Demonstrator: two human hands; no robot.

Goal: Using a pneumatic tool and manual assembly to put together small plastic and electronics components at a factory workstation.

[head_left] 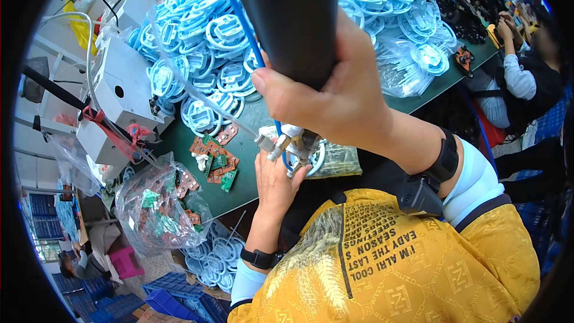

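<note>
My right hand [335,93] wraps around the thick black body of a power screwdriver [293,30], which stands upright in front of me. At its lower end is a silver metal nozzle [293,142], joined by a clear hose and a blue hose. Under the nozzle, my left hand [275,182] holds a light blue plastic ring part [321,157] low over the table. The left thumb lies by the nozzle's tip; the other fingers are partly hidden behind the metal fitting. Most of the ring part is covered by the nozzle and hand.
Large heaps of light blue ring parts [221,36] cover the far side of the green table [233,194]. Small circuit boards [218,161] lie left of my hand, beside a clear bag of boards [158,209]. A white machine box [122,87] stands left; another person [526,84] sits right.
</note>
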